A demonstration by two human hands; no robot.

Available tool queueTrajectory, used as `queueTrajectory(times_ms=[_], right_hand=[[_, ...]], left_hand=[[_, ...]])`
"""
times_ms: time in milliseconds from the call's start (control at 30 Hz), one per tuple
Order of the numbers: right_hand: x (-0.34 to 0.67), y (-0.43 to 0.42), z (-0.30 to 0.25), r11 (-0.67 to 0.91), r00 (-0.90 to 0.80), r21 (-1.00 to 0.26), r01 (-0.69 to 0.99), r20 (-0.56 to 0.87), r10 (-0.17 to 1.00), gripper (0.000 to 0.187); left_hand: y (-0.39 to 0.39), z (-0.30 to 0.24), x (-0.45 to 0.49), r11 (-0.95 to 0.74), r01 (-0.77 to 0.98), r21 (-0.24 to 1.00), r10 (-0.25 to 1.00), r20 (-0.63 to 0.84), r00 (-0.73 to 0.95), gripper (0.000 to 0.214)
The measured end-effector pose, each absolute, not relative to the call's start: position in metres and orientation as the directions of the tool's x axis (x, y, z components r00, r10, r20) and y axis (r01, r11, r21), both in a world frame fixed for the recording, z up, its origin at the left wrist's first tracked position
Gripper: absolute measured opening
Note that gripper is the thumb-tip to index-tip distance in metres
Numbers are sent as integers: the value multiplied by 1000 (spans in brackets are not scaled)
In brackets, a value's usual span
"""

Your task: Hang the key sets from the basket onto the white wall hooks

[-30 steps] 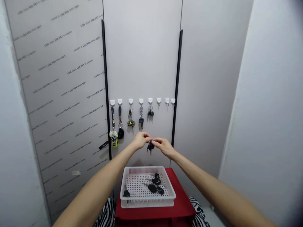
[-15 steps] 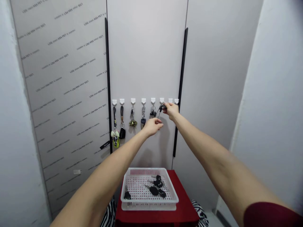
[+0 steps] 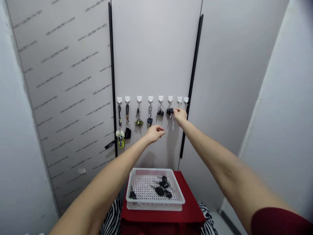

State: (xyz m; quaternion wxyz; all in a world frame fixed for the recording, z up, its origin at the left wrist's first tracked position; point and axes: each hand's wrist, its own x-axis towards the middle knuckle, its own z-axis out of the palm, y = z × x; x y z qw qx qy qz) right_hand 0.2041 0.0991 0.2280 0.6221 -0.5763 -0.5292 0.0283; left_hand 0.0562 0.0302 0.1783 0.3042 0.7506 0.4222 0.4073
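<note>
fingertips of our right hand (image 3: pixel 180 115) touch the side of a black key bunch (image 3: pixel 169 112), which hangs by its ring from the sixth white hook (image 3: pixel 170 99) from the left; we cannot tell whether they are clamped on it. our left hand (image 3: pixel 155 133) hovers lower, near the keychain (image 3: pixel 150 120) on the fourth hook, its fingers loosely bent with the tips slightly apart. between these two, we see a smaller key bunch (image 3: pixel 160 113) on the fifth hook. two more hooks stand to the right, close by our right hand. below our arms, a white basket (image 3: pixel 155 207) rests on a red box (image 3: pixel 192 205), with loose black keys (image 3: pixel 160 191) mostly toward its right side and one key (image 3: pixel 132 195) at its left.
</note>
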Motion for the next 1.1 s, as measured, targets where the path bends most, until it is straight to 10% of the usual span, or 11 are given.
queueTrajectory(times_ms=[133,300,567,767,1100], right_hand=[[205,69,177,236,272,-551,800,684,676,31],[196,19,82,387,-365,-286,877,130,922,28],[190,-7,12,477,-475,50,877,-49,878,27],[195,-6,23,443,-443,-87,893,20,897,19],[191,1,64,203,-312,-794,573,17,950,17]], left_hand=[[31,134,50,-364,405,838,919,252,303,21],[25,39,48,-273,556,785,943,105,315,22],[-2,-17,54,-361,759,542,894,-31,448,29],[-1,-6,47,-372,749,549,892,-13,453,37],[14,44,44,-445,664,601,895,318,312,23]])
